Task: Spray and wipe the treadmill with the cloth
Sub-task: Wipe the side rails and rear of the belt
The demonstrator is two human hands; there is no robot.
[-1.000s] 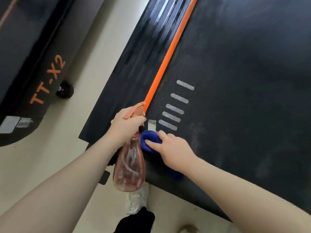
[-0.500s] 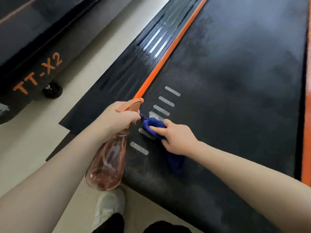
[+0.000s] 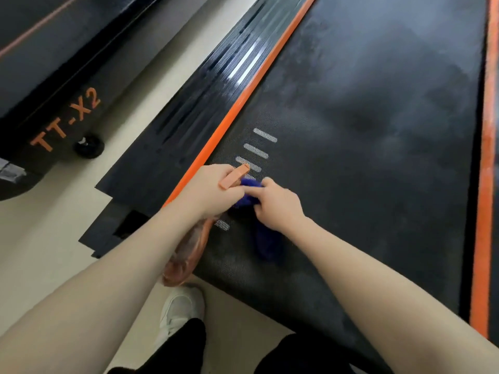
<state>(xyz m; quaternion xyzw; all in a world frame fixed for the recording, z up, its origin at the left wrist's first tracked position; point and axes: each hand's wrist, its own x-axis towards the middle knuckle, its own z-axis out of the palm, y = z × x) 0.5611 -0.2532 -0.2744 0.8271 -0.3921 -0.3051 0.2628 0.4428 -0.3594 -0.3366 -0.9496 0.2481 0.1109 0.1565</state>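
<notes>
In the head view, the treadmill (image 3: 364,130) belt fills the centre and right of the frame, with an orange stripe along each side. At mid-frame the right hand (image 3: 279,205) clenches a blue cloth (image 3: 266,238) and presses it on the belt beside white dashes (image 3: 256,151). Just left of it, the left hand (image 3: 208,191) grips a pink spray bottle (image 3: 189,249), its orange nozzle touching the cloth. A white shoe (image 3: 181,309) stands at the lower centre.
</notes>
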